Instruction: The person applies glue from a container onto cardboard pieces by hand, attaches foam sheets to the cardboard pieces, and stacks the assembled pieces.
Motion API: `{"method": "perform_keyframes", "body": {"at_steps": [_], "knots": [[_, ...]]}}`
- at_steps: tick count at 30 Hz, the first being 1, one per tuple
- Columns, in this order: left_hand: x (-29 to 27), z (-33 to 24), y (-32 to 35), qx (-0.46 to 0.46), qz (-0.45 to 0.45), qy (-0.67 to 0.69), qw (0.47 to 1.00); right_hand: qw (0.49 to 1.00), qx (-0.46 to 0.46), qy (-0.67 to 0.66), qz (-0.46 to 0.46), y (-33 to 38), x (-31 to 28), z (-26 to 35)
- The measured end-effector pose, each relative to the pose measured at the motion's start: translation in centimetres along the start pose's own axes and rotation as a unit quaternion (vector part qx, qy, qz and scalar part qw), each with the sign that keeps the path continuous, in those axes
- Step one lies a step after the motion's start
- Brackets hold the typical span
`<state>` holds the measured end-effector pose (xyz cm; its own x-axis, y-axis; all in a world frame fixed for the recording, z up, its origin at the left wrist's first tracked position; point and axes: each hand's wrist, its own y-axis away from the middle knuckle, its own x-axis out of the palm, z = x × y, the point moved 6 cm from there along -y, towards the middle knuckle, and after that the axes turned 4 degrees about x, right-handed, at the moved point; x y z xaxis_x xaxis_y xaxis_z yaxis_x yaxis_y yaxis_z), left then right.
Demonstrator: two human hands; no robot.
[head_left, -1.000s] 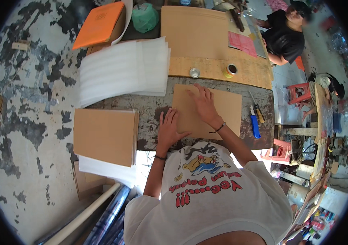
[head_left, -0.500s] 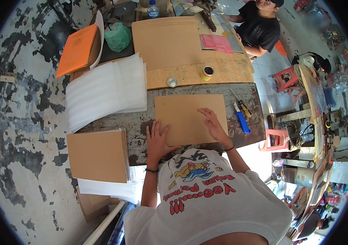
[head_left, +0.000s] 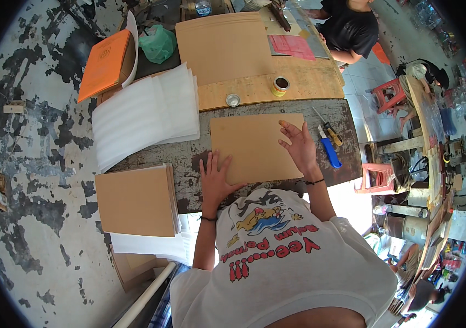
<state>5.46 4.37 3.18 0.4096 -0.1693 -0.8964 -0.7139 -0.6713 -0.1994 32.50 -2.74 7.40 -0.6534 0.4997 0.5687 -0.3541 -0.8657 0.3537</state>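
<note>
A brown cardboard sheet (head_left: 255, 145) lies flat on the worn dark worktable (head_left: 189, 164) in front of me. My left hand (head_left: 216, 176) rests palm down on the sheet's near left corner, fingers spread. Near the right edge of that sheet my right hand (head_left: 300, 145) also lies flat with its fingers apart. Neither hand grips anything. My white printed shirt fills the lower middle of the view.
A blue utility knife (head_left: 330, 152) lies just right of the sheet. White foam sheets (head_left: 145, 115), a stack of brown sheets (head_left: 134, 199), an orange folder (head_left: 104, 63), a tape roll (head_left: 280, 85) and a large brown board (head_left: 222, 46) surround it. A person in black (head_left: 353, 27) sits across.
The sheet now lies squarer on the table. My hands have spread apart, the left to its near left corner, the right to its right edge.
</note>
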Motion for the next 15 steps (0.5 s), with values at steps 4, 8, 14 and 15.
{"method": "perform_keyframes", "body": {"at_steps": [4, 8, 14, 15], "knots": [[-0.1, 0.0, -0.2, 0.0, -0.006, -0.009, 1.0, 0.998, 0.022, -0.044, 0.029, 0.1, 0.3, 0.1], [-0.1, 0.0, 0.0, -0.009, -0.007, -0.008, 1.0, 0.999, 0.033, -0.024, 0.005, -0.7, -0.5, -0.4], [-0.4, -0.2, -0.1, -0.012, -0.002, -0.009, 1.0, 0.991, -0.068, 0.091, -0.064, -5.5, -2.1, 4.8], [-0.3, -0.2, 0.0, -0.014, -0.001, -0.011, 1.0, 0.983, -0.099, 0.114, -0.104, -5.9, -2.0, 6.5]]}}
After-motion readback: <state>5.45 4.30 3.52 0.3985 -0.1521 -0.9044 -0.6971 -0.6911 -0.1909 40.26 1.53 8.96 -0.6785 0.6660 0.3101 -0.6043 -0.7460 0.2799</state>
